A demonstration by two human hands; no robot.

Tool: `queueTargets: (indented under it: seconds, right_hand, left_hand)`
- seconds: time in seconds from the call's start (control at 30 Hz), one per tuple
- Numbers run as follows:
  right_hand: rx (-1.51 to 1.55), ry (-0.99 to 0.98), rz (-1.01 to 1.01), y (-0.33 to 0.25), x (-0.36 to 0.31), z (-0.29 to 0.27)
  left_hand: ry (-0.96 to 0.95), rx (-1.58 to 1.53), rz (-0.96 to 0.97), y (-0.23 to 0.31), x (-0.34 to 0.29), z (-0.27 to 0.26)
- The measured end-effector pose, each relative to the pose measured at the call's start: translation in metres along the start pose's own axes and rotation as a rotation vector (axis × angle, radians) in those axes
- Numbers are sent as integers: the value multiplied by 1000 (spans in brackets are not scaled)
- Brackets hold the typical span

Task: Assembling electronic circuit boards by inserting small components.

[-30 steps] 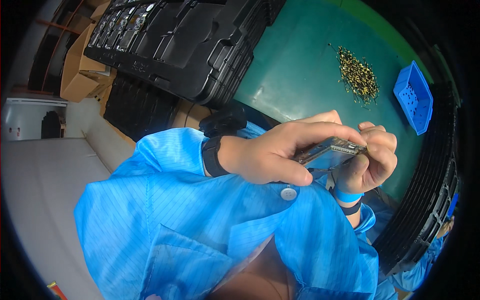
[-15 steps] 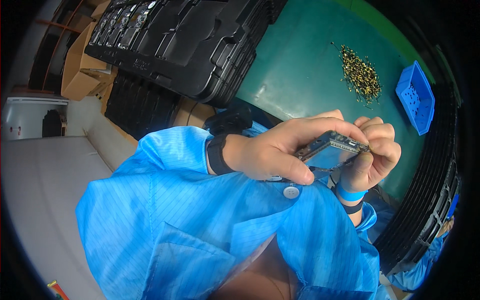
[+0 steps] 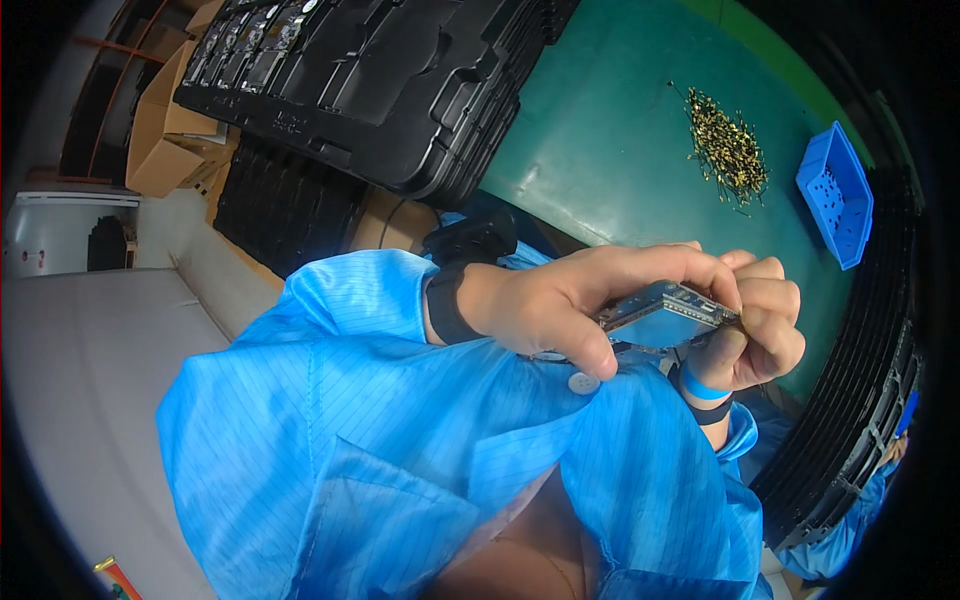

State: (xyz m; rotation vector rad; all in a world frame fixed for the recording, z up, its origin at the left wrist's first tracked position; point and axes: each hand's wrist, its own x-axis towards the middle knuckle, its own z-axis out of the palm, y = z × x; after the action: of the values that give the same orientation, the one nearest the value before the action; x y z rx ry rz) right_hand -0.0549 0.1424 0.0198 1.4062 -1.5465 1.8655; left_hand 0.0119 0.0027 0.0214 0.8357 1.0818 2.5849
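Observation:
My left hand [image 3: 575, 305] is closed around a small circuit board [image 3: 665, 318], thumb on the near side and fingers over the far edge. The board is held tilted close to my chest, with a pale, shiny rectangular panel facing up and metal parts along its edge. At the board's right end, my right hand [image 3: 762, 330] is closed, thumb and index finger pinched together at the corner. Whatever is between those fingertips is too small or hidden to make out. Beyond the hands, a pile of small gold-and-black cable-like pieces [image 3: 727, 150] lies on the green tabletop [image 3: 590, 130].
A blue plastic bin [image 3: 836, 200] with small dark bits inside stands to the right of the pile. Stacked black trays [image 3: 400, 90] rise at the far left, the top one holding several boards. More black trays [image 3: 840, 400] stand at right. A cardboard box [image 3: 165, 150] sits farther left.
The board has tipped slightly flatter, and the left hand's fingers have lowered a little over it. My right hand keeps its pinch at the corner. The whole view has shifted slightly.

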Motion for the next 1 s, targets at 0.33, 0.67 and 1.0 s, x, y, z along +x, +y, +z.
queueTargets:
  seconds: [0.33,0.67,1.0]
  right_hand:
    - [-175,32,-86,-2,-1,-2]
    - [-451,28,-175,-9,-7,-8]
    - [-365,59,-89,-15,-14,-6]
  left_hand:
    - [19,-58,-159,9,1,0]
    - [6,-87,-47,3,1,3]
    - [19,5,-46,0,0,0]
